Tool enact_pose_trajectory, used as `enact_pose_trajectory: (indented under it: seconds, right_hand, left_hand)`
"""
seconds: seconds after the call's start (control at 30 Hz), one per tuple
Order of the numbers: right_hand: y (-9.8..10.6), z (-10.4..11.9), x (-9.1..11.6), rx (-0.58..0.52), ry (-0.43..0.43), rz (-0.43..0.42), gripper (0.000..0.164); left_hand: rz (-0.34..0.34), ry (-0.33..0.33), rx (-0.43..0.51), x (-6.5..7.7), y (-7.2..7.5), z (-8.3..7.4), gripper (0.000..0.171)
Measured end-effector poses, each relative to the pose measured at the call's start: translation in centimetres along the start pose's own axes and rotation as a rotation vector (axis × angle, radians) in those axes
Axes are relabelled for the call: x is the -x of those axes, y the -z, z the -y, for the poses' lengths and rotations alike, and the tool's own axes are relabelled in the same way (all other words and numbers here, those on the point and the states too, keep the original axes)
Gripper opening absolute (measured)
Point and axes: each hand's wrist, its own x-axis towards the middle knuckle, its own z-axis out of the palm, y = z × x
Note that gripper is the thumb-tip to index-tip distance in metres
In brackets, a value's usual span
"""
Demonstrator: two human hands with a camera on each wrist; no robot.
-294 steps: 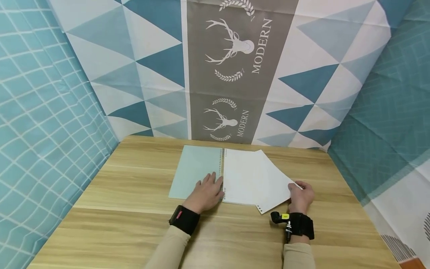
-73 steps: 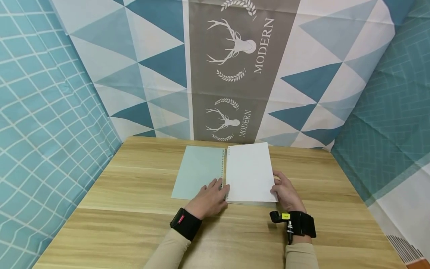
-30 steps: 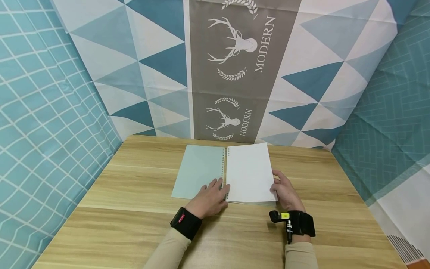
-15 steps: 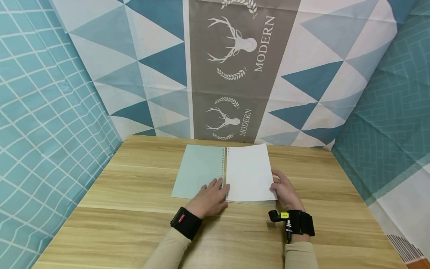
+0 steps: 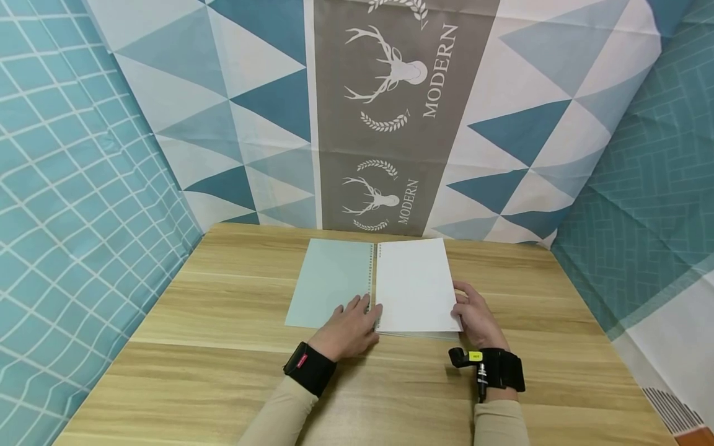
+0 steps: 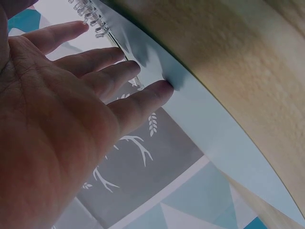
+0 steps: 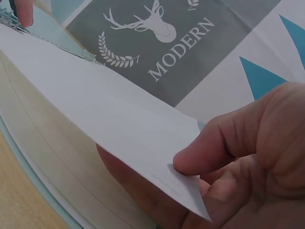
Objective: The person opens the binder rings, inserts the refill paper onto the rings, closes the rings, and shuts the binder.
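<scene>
A ring-bound notebook lies spread on the table, its pale green cover (image 5: 329, 279) to the left and a white sheet of paper (image 5: 415, 285) over its right side. My left hand (image 5: 343, 329) rests near the binder rings (image 6: 93, 19), with straight fingers touching the cover's inner edge. At the sheet's lower right edge, my right hand (image 5: 478, 319) pinches the paper, thumb on top and fingers beneath. In the right wrist view the sheet bows up above the cream pages (image 7: 43, 124). A row of holes shows along the sheet's left edge.
The wooden table (image 5: 212, 371) ends at a patterned cloth wall (image 5: 368, 155) just behind the notebook. More cloth hangs on the left (image 5: 78, 186) and right (image 5: 630, 217). Both wrists wear black bands (image 5: 309, 370).
The white sheet, slanted out to the right at first, has swung upright over the notebook's right side, my right hand moving left with it. Over the last second almost nothing moves.
</scene>
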Motion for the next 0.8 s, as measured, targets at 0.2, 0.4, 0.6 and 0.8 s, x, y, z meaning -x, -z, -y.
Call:
enact_pose_trajectory:
  seconds: [0.2, 0.4, 0.6, 0.8]
  right_hand:
    - [0.4, -0.4, 0.1, -0.010, -0.010, 0.017, 0.074]
    - [0.8, -0.8, 0.0, 0.006, -0.016, 0.023, 0.074]
    - [1.4, -1.0, 0.1, 0.004, -0.027, 0.016, 0.073]
    - [1.7, -1.1, 0.4, -0.019, -0.042, 0.006, 0.071]
  left_hand:
    - [-0.002, -0.003, -0.002, 0.0, 0.0, 0.0, 0.051]
    - [-0.003, 0.002, -0.005, 0.0, 0.0, 0.0, 0.052]
    - [-0.004, 0.002, -0.007, 0.0, 0.0, 0.0, 0.052]
    - [-0.003, 0.004, 0.000, 0.0, -0.1, 0.0, 0.052]
